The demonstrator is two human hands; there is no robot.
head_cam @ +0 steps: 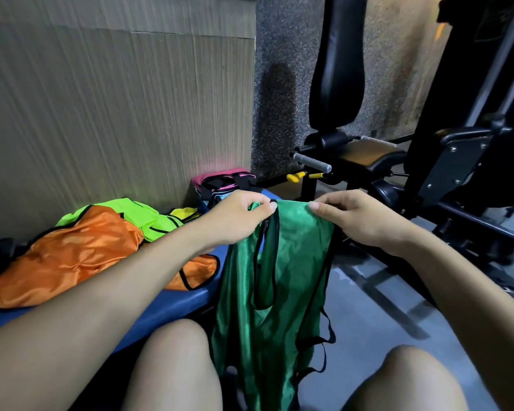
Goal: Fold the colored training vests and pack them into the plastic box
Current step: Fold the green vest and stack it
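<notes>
Both hands pinch the top edge of a green vest [279,277]: left hand [238,218] and right hand [359,216] side by side, cloth hanging between the knees. Orange vest [72,253] and yellow-green vest [137,215] lie heaped on the blue bench [166,307]. Pink-and-black bag [223,182] behind, contents hidden. Box out of sight.

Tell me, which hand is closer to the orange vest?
The left hand. It pinches the top of the green vest just right of the orange vest, and its forearm passes over the orange cloth. The right hand grips the green vest's other corner, farther right.
</notes>
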